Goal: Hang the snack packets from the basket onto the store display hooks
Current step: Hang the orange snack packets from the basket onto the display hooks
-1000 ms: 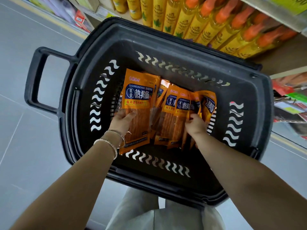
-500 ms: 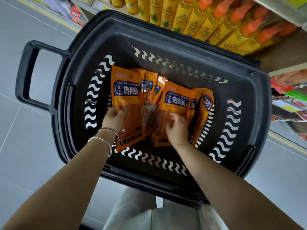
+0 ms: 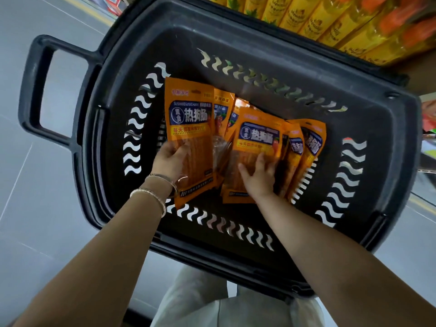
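Left hand (image 3: 169, 159), arm reaching down into the basket (image 3: 259, 43), grips the left packet (image 3: 188, 119), thumb across its front. Right hand (image 3: 257, 178) lies palm-down, fingers spread, on the middle packet (image 3: 257, 138). Further packets (image 3: 311, 147) lean just beside it, inside the basket.

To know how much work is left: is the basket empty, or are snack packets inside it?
Not empty. Several orange packets lie inside the black basket; the left hand holds one, the right hand rests on another.

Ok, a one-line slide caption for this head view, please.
Left hand grips the leftmost snack packet in the black basket; right hand rests on the middle packet.
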`<state>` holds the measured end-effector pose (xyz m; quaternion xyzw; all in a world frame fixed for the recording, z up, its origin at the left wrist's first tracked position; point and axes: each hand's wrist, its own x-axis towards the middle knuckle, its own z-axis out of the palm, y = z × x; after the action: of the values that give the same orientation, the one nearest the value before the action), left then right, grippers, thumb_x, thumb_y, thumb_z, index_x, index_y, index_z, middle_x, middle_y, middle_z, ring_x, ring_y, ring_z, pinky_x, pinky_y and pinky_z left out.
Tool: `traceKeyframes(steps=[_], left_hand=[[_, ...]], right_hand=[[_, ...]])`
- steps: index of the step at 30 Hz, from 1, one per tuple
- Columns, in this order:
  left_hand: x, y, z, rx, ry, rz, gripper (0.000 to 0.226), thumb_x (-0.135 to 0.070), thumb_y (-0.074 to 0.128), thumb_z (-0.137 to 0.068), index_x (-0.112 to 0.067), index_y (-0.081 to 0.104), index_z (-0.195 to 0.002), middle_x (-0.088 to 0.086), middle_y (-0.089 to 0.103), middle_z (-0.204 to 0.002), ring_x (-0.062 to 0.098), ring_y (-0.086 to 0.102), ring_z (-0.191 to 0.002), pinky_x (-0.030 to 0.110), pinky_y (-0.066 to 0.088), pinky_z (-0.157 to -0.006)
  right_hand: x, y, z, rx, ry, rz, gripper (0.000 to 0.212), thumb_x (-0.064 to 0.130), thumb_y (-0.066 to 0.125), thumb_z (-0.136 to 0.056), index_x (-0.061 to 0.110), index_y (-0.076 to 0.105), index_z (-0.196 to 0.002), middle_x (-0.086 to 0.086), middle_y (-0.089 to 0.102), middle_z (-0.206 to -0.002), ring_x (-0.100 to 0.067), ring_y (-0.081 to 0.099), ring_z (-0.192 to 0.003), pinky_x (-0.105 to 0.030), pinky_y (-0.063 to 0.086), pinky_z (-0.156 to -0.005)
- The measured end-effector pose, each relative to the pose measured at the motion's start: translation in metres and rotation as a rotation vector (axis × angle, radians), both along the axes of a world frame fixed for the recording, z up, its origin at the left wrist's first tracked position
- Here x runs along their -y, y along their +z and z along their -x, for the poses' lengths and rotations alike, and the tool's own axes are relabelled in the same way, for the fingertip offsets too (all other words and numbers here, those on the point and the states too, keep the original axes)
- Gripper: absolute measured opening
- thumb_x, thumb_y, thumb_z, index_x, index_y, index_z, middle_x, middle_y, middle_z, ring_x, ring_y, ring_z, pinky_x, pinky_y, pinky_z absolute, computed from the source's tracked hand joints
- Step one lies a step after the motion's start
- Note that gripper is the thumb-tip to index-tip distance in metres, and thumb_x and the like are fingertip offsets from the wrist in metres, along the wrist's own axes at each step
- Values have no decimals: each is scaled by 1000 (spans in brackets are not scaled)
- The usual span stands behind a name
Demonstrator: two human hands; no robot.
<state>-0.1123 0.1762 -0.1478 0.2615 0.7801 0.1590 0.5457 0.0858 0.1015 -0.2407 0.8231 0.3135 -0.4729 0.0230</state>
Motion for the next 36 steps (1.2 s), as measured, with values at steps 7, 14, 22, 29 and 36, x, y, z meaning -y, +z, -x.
traceKeyframes(steps=[7,14,22,29,36], left_hand=[[-11,12,13,-66,-2,-50,5,-41,57,-88,-36,54,-90,-10,64,-88,9,61,-80,23,44,-61],[1,23,5,-41,-70,-6,7,-39,57,-88,-34,54,-83,-8,63,-89,10,59,-82,26,45,-69],[10,92,-16,-20,-182,-69,21,-54,54,-85,-33,51,-86,-19,52,-77,-1,47,-69,17,34,-58],[21,165,-50,-34,-361,-265,37,-59,44,-89,-30,57,-110,-8,58,-87,14,53,-83,29,37,-79],[52,235,-165,131,-412,-506,24,-32,55,-92,-18,57,-110,11,67,-108,26,64,-100,49,51,-86]], right_hand=[[-26,9,17,130,-13,-112,67,50,68,-78,31,34,-132,-8,34,-137,-29,31,-128,-43,34,-99],[-37,25,-3,30,-388,-203,81,30,77,-74,20,31,-140,-8,53,-129,-30,53,-119,-39,43,-94],[-5,114,-24,-266,-337,-337,26,44,65,-84,31,59,-106,18,58,-91,-4,55,-87,-26,38,-81],[40,220,-73,-54,-303,-642,39,41,52,-93,16,57,-123,-3,62,-102,-28,58,-105,-26,36,-79],[93,311,-169,5,-469,-1035,29,35,41,-98,21,61,-112,7,60,-101,-11,53,-93,-19,34,-85]])
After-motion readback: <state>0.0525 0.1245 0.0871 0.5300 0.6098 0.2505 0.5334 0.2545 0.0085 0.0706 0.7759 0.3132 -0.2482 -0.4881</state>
